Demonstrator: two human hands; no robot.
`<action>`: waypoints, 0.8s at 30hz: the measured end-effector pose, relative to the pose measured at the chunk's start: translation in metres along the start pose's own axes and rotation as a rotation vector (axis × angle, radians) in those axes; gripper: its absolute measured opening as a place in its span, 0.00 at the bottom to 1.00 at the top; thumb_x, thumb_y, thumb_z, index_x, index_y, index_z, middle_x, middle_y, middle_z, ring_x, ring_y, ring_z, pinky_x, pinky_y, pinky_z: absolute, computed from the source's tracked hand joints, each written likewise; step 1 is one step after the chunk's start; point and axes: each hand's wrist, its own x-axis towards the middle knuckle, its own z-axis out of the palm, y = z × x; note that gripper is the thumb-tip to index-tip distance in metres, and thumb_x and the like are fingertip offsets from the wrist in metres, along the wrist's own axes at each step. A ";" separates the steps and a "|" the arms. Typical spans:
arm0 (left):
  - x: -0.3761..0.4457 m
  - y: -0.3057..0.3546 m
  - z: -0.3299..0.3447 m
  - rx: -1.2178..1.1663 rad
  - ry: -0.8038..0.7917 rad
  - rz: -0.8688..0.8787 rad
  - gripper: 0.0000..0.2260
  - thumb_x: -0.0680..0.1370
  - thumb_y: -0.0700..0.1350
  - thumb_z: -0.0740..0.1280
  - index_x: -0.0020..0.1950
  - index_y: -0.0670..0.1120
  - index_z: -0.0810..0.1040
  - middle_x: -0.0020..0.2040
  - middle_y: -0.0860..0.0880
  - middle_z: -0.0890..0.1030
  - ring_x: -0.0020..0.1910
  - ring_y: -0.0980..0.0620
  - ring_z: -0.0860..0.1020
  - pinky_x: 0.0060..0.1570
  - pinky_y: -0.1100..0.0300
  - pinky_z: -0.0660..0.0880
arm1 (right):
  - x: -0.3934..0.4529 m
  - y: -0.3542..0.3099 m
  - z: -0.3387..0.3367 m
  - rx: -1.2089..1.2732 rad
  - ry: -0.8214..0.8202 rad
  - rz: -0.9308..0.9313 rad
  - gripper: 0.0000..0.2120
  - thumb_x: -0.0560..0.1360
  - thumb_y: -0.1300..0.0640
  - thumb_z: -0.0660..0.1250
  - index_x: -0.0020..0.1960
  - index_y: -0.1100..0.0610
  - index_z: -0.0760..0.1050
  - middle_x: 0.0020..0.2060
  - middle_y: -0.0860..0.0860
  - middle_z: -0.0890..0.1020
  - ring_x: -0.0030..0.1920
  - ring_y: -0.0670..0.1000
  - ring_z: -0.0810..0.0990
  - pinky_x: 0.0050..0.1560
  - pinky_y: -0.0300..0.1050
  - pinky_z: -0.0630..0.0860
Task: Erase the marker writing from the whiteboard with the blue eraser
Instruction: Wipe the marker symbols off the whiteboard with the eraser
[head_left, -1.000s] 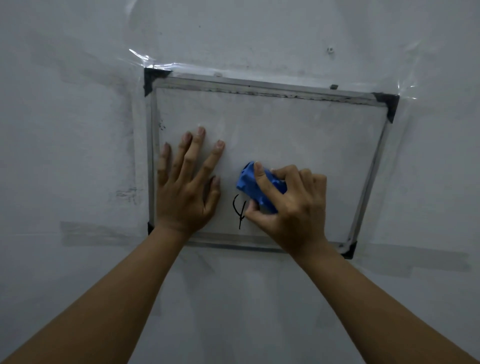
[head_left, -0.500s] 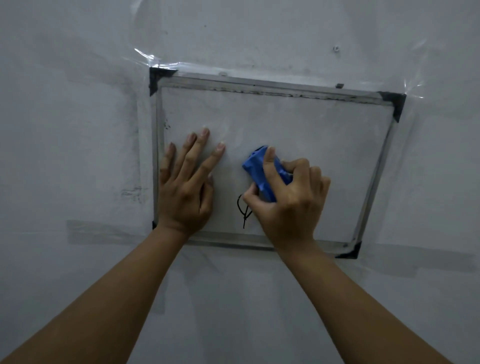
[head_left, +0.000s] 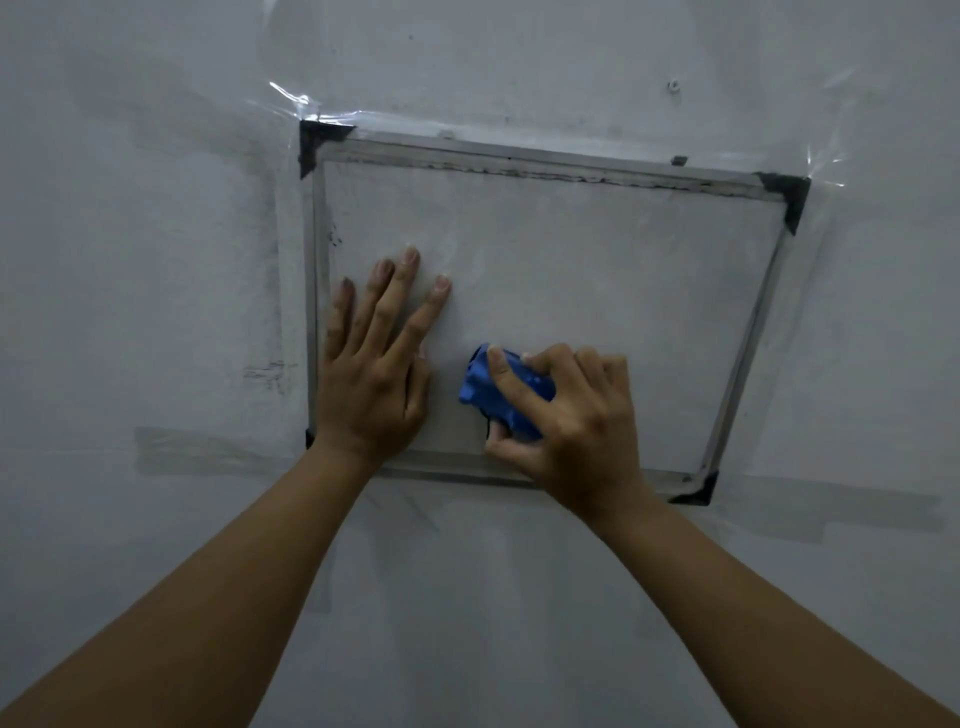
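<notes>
The right hand (head_left: 576, 421) closes its grip around the blue eraser (head_left: 493, 387), index finger laid across the top, thumb tucked beneath, pressing it against the lower middle of the whiteboard (head_left: 597, 270). A sliver of black marker writing (head_left: 487, 427) shows just under the eraser, beside the thumb. The left hand (head_left: 376, 374) lies flat on the board's lower left area, fingers spread, holding nothing, near the eraser but apart from it. The board's metal frame (head_left: 748, 338) has dark corner caps and is fixed with clear tape (head_left: 311, 111) to a grey surface (head_left: 130, 234).
</notes>
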 end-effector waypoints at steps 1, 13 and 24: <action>0.000 0.000 0.000 0.004 -0.001 -0.002 0.27 0.82 0.40 0.61 0.82 0.44 0.66 0.84 0.39 0.61 0.84 0.39 0.58 0.82 0.35 0.54 | 0.002 0.006 -0.001 -0.022 0.006 0.014 0.25 0.69 0.51 0.73 0.66 0.55 0.82 0.45 0.57 0.81 0.43 0.58 0.76 0.45 0.52 0.67; -0.005 0.002 0.000 0.022 -0.025 -0.022 0.25 0.84 0.42 0.58 0.83 0.44 0.65 0.84 0.39 0.61 0.84 0.39 0.58 0.82 0.34 0.55 | -0.006 -0.002 0.002 -0.066 0.076 0.194 0.24 0.69 0.53 0.73 0.64 0.55 0.83 0.45 0.56 0.82 0.41 0.58 0.76 0.45 0.52 0.67; -0.009 0.000 0.001 0.037 -0.015 -0.011 0.24 0.86 0.43 0.57 0.83 0.44 0.65 0.83 0.39 0.62 0.84 0.39 0.59 0.81 0.34 0.57 | -0.028 -0.004 0.004 -0.046 0.059 0.113 0.22 0.72 0.52 0.71 0.65 0.55 0.83 0.46 0.57 0.83 0.43 0.58 0.76 0.45 0.52 0.68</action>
